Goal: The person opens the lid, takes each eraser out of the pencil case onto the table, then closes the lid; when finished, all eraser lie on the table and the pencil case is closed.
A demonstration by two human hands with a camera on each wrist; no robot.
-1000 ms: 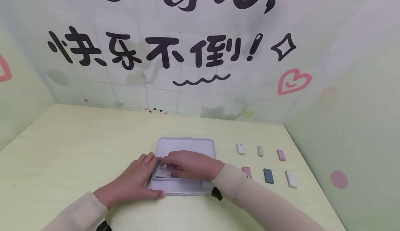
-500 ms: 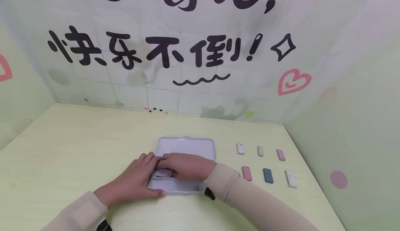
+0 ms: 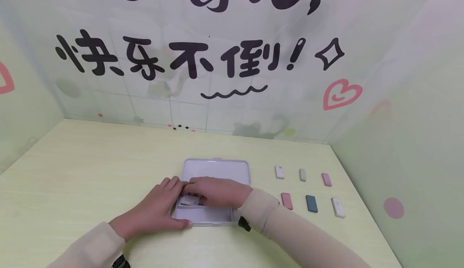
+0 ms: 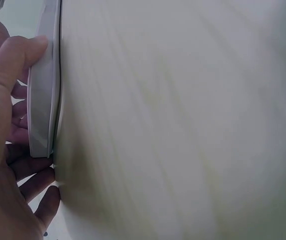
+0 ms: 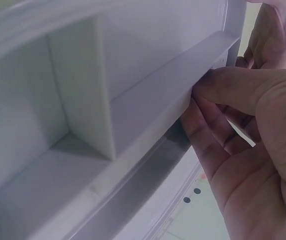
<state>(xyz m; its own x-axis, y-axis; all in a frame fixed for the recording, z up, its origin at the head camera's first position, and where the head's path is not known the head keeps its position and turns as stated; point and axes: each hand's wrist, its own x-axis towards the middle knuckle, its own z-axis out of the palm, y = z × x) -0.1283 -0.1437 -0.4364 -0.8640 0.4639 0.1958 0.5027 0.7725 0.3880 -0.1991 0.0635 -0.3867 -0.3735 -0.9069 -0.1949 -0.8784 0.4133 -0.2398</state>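
A shallow pale lilac plastic box [image 3: 214, 215] lies on the table, its lid [image 3: 217, 168] folded open at the back. My left hand [image 3: 152, 211] holds its left side; the thumb [image 4: 33, 50] lies on the front wall and the other fingers reach around the left end. My right hand [image 3: 217, 191] is inside the left compartment, fingers bent and tips close together by a long divider [image 5: 158, 85]. Just under those fingers shows a whitish small piece [image 3: 190, 200]. Whether the fingertips pinch it or only touch it is hidden.
Right of the box lie several small blocks in two rows: white [image 3: 279, 172], grey [image 3: 302, 175], purple [image 3: 326, 179], pink [image 3: 286, 201], blue [image 3: 311, 203] and another white block [image 3: 338, 207]. A printed backdrop [image 3: 232, 115] stands behind the table.
My right hand has lowered and shifted slightly left within the box, its fingers settling in the left compartment. The left hand and the box stay in place.
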